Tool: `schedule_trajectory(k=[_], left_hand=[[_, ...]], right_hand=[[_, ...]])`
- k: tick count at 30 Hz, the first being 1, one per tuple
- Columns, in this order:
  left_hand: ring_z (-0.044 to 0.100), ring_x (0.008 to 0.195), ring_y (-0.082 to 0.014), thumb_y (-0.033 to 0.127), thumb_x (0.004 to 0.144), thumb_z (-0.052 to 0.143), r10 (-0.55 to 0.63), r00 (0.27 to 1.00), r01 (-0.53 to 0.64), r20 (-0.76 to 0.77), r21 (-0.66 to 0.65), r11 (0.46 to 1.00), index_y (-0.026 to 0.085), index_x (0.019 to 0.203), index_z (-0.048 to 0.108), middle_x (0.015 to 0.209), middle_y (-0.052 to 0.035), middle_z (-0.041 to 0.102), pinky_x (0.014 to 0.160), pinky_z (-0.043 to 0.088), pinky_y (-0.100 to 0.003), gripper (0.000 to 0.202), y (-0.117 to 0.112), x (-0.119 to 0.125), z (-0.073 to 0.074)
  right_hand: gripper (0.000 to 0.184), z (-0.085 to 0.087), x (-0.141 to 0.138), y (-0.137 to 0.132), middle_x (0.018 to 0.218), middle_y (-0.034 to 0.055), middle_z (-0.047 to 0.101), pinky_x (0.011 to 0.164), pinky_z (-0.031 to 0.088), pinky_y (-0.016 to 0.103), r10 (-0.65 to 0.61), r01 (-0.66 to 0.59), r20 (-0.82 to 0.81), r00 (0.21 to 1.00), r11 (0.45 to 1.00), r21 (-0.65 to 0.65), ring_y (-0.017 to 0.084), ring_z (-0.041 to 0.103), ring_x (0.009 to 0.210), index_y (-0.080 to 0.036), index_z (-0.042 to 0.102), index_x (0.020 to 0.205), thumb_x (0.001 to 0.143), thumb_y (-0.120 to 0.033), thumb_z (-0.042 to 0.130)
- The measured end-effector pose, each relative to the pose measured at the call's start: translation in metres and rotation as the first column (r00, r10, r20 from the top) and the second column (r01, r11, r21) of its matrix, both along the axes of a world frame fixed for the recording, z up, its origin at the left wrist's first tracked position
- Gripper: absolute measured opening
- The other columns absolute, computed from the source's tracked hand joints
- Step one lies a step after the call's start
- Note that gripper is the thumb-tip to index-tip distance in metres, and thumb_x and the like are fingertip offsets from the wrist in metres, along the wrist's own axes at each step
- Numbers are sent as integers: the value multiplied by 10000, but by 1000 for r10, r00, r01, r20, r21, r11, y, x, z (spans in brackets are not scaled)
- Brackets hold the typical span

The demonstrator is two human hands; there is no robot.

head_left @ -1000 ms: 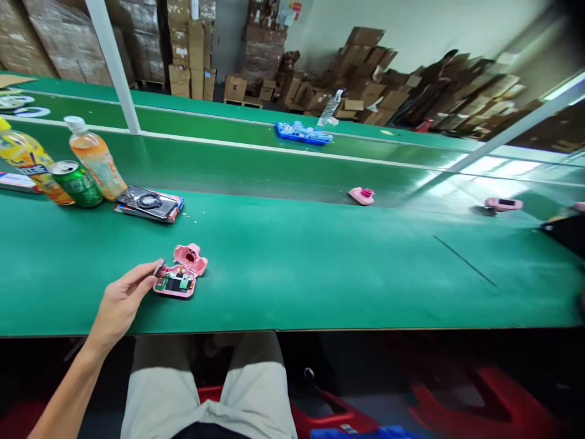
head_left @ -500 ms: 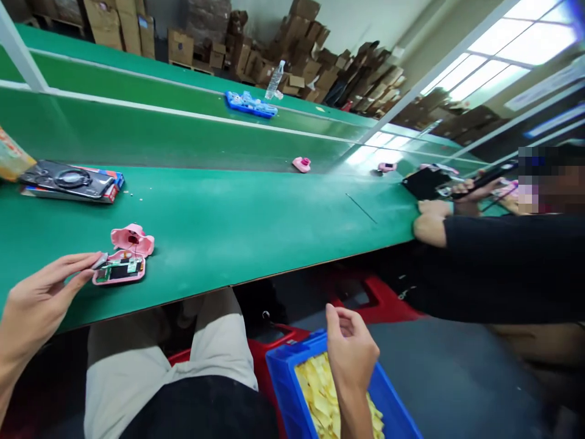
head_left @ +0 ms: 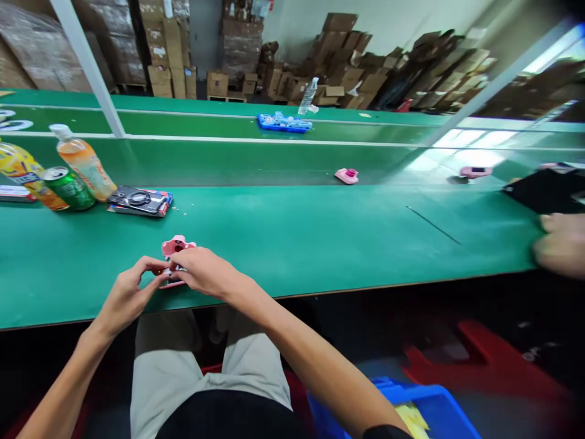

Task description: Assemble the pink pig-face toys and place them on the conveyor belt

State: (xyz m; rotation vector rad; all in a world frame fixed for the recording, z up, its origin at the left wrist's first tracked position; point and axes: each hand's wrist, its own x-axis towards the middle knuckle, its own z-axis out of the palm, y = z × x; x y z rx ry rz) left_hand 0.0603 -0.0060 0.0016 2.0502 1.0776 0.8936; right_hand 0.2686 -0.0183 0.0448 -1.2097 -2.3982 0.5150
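Over an opened pink toy camera case on the green table, my two hands meet with fingertips together. My left hand is closed in a pinch on a small flat silver-grey piece, which looks like a battery. My right hand pinches at the same piece from the other side; whatever else lies between its fingers is hidden. The pink back shell stands raised behind my fingers. My hands cover most of the front half and its circuit board.
Drink bottles, a green can and a phone on a box stand at left. Further right are a pink camera part and a thin dark rod. A co-worker's hand rests at far right. Below is a blue bin with yellow pieces.
My right hand has come from above the blue bin up to the pink case and met my left hand. The view has swung left, bringing the bottles and can into sight.
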Motion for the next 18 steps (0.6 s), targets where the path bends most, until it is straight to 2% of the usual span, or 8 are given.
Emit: schedule_trajectory(k=[3,5,7,9,11,13,16,18], left_hand=[[693,925,-209,461,933,654,-14,999,16,36,-49,999,221,1106,648,1024,-46,725,862,559,-317,296,-1,-1,0],[688,976,-203,436,965,611,-32,996,40,89,-91,995,228,1218,600,1244,-85,668,900,562,-340,328,-1,-3,-3],[675,1048,-202,422,1007,533,2,991,12,135,-106,994,246,1313,552,1506,-124,487,943,556,-367,354,-1,-6,-8],[638,1140,-221,411,1029,477,85,989,-77,122,-69,995,258,1349,545,1598,-127,365,981,536,-390,361,-3,-7,-15],[579,1235,-254,403,1015,511,136,989,-135,55,-16,991,258,1329,587,1521,-119,462,1021,504,-412,353,-5,-5,-21],[561,1249,-269,384,992,563,136,991,-136,11,9,991,251,1238,662,1377,-106,576,1046,481,-428,296,-6,2,-24],[623,1116,-250,343,1005,540,184,982,-185,32,4,983,220,1026,733,1231,-97,643,1010,498,-402,230,-7,12,-26],[654,1029,-228,313,1020,517,223,973,-224,62,-1,975,206,968,724,1129,-86,675,946,523,-358,239,-8,16,-27]], right_hand=[[91,3,1,3,931,68,721,705,445,265,26,-25,-7,1000,999,40,160,633,792,-137,720,944,910,-87,652],[107,3,3,4,885,50,728,725,446,263,49,-48,-28,998,999,25,154,638,792,-152,743,927,907,-84,663],[112,-1,5,5,852,30,744,748,459,265,66,-67,-84,994,998,-15,150,657,791,-181,770,940,915,-116,682],[135,-6,8,6,886,23,765,775,480,266,47,-56,-174,984,997,-46,148,681,822,-210,787,977,913,-134,696],[158,-14,13,6,957,28,775,797,504,267,14,-29,-264,964,998,-50,148,696,873,-228,792,1014,916,-148,697],[173,-22,16,7,1006,35,772,829,526,277,1,-9,-318,948,1000,-23,149,701,910,-237,789,1052,927,-173,688],[196,-32,18,6,1035,50,758,863,551,300,40,-26,-305,952,999,47,154,702,940,-242,782,1082,954,-180,647],[242,-36,18,1,1063,67,734,845,567,308,48,-25,-205,978,994,109,164,693,959,-246,774,1097,969,-140,598]])
